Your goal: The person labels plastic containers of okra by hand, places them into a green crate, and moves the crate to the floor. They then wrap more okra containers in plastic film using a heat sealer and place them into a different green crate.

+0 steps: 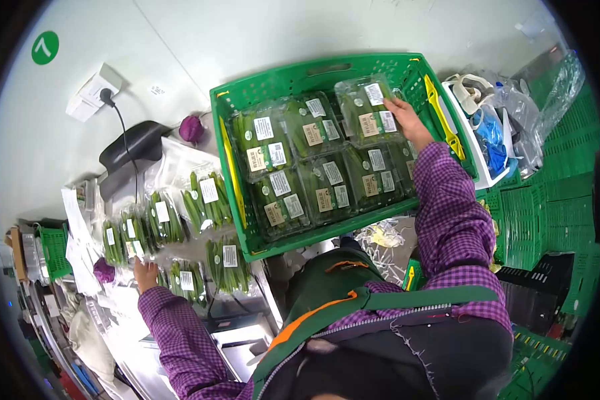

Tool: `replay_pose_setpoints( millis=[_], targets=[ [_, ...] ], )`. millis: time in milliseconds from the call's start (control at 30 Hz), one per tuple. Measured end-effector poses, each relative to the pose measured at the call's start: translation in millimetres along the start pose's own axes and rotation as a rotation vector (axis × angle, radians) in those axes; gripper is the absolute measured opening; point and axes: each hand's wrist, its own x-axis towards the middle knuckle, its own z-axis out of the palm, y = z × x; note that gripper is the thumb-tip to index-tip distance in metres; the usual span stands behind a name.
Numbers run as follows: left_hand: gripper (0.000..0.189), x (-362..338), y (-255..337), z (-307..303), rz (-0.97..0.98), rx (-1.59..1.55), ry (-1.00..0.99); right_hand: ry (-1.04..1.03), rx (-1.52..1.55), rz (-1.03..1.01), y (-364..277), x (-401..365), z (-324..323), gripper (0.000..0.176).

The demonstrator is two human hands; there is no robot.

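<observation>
My right hand is closed on the right edge of a clear plastic vegetable pack with white and brown labels. That pack sits tilted and higher than its neighbours at the back right of the green crate. Several similar packs lie in rows inside the crate. Over the table at left, my left hand has its fingers stretched out, touching the lower end of a pack of long green vegetables near its label. More wrapped packs lie beside it, each with one white label showing.
Purple round vegetables lie by the wall and near my left hand. A black cable runs down from a wall socket. Right of the crate stands a white bin with plastic and blue items. Green crates stand at far right.
</observation>
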Motion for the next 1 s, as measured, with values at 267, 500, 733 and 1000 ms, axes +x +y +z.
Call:
replay_pose_setpoints(
  millis=[267, 500, 733, 1000],
  targets=[
    [0.029, 38, 12, -11, 0.014, -0.442, -0.009, 0.107, -0.532, -0.129, 6, 18, 33, 0.051],
    [0.022, 16, 34, -7, -0.127, -0.897, -0.372, 0.322, -0.956, -0.828, -13, -28, 92, 0.04],
    [0.007, -238, 41, 122, 0.44, -0.539, -0.545, -0.7, -0.043, -0.286, -94, -183, 240, 0.053],
    [0.019, -399, -50, 229, 0.315, -0.196, -1.062, -0.498, 0.476, -0.203, -113, -201, 233, 0.043]
  ],
)
